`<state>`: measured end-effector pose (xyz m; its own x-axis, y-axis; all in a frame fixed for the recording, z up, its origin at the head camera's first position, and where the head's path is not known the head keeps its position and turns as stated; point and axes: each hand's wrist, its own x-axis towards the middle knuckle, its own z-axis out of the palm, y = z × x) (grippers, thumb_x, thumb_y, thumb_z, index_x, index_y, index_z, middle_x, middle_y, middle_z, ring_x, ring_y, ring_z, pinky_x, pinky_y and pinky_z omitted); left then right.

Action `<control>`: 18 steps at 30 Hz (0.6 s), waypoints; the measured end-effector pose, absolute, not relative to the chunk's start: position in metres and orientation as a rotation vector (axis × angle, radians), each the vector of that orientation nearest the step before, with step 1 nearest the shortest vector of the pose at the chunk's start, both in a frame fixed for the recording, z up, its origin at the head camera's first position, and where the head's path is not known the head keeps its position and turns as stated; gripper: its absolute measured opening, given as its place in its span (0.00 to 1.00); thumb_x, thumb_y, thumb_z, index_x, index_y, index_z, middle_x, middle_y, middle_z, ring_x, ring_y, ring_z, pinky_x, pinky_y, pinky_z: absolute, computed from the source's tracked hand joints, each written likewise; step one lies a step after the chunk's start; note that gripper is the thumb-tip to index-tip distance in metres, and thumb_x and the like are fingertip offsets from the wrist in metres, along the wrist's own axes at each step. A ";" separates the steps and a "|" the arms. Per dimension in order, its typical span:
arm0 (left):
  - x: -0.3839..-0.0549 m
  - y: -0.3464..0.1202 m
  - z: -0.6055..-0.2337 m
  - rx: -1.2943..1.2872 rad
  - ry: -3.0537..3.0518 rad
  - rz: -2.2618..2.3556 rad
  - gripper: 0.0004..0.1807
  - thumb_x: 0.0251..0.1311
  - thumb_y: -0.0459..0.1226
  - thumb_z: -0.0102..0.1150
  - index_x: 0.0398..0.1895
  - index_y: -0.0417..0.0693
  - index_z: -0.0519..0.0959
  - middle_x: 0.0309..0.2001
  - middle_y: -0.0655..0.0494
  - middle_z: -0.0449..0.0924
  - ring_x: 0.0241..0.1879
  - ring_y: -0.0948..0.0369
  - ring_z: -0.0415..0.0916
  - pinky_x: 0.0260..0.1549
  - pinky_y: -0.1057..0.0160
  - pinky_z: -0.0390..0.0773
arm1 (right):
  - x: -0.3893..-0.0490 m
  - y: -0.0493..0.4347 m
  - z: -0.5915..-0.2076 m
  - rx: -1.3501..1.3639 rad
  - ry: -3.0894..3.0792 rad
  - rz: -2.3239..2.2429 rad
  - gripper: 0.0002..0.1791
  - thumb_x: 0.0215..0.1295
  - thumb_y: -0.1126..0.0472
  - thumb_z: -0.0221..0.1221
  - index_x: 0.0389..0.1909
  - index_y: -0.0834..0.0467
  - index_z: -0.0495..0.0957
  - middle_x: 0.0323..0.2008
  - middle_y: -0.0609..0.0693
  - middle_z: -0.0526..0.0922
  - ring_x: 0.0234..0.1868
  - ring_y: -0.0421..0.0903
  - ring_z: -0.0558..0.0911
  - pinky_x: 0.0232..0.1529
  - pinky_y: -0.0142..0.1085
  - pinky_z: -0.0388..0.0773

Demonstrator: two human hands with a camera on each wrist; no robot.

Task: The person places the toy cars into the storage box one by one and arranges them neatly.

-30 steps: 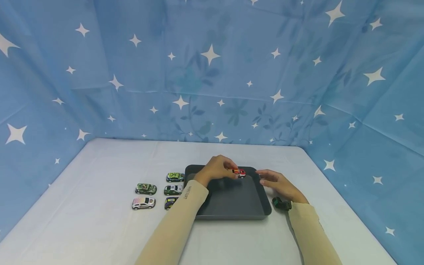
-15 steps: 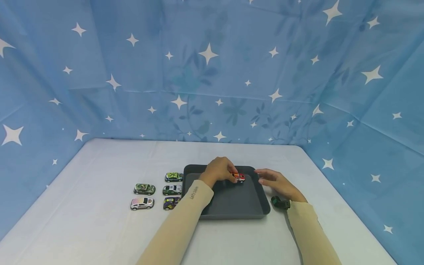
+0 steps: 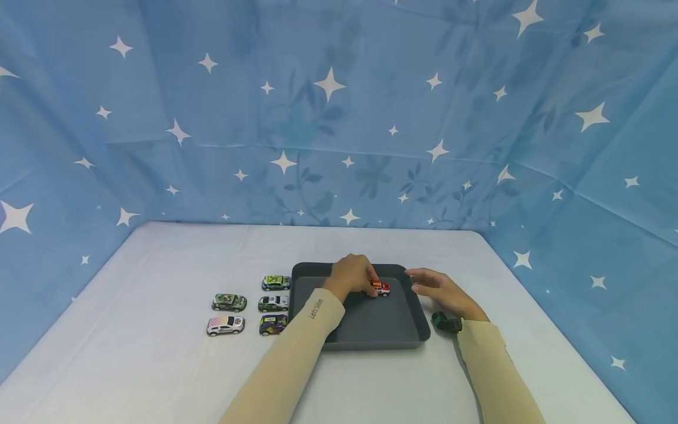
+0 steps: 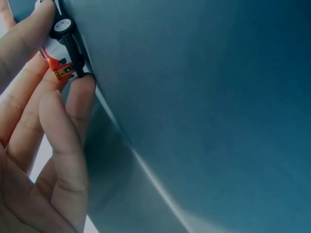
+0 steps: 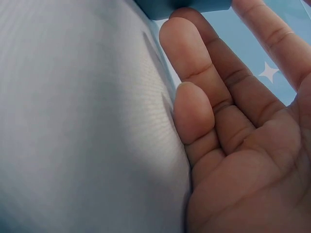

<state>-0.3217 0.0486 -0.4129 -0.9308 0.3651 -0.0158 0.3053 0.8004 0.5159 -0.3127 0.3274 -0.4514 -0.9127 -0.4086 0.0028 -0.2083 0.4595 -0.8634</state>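
Note:
My left hand (image 3: 351,275) is over the back of a dark grey tray (image 3: 386,327), pinching a small red, orange and white toy car (image 3: 382,288) between thumb and fingers. In the left wrist view the toy car (image 4: 60,51) is tilted, a wheel showing, close to the tray's surface. My right hand (image 3: 442,292) lies at the tray's right side with relaxed fingers and holds nothing. In the right wrist view its fingers (image 5: 187,43) reach up to the tray's wall (image 5: 184,6); whether they touch it I cannot tell.
Left of the tray, several toy cars stand in two columns on the white table (image 3: 132,353), among them a camouflage car (image 3: 229,302), a white-and-pink one (image 3: 226,325) and a purple one (image 3: 272,324). A dark wrist strap (image 3: 446,323) is by the right sleeve.
My left hand has brought the red toy car slightly nearer and lower, from the tray's back rim to over its floor. The right hand has kept its place at the tray's side.

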 end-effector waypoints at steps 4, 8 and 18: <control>-0.321 0.048 -0.413 0.514 2.883 0.769 0.16 0.53 0.43 0.88 0.46 0.58 0.95 0.37 0.63 0.88 0.30 0.64 0.78 0.41 0.57 0.81 | -0.313 0.327 -0.452 -0.536 2.503 -1.446 0.30 0.79 0.59 0.63 0.75 0.70 0.71 0.76 0.71 0.69 0.78 0.72 0.65 0.76 0.71 0.59; -0.320 0.048 -0.411 0.500 2.881 0.754 0.18 0.52 0.45 0.88 0.46 0.59 0.94 0.38 0.64 0.88 0.34 0.63 0.79 0.43 0.56 0.81 | -0.312 0.327 -0.452 -0.551 2.503 -1.447 0.30 0.79 0.60 0.62 0.75 0.70 0.71 0.76 0.71 0.69 0.78 0.72 0.66 0.76 0.71 0.59; -0.318 0.039 -0.400 0.514 2.865 0.745 0.20 0.54 0.42 0.86 0.51 0.58 0.93 0.49 0.60 0.91 0.52 0.55 0.84 0.58 0.45 0.79 | -0.311 0.328 -0.452 -0.568 2.497 -1.451 0.29 0.79 0.60 0.62 0.74 0.70 0.72 0.76 0.71 0.70 0.78 0.73 0.65 0.76 0.72 0.58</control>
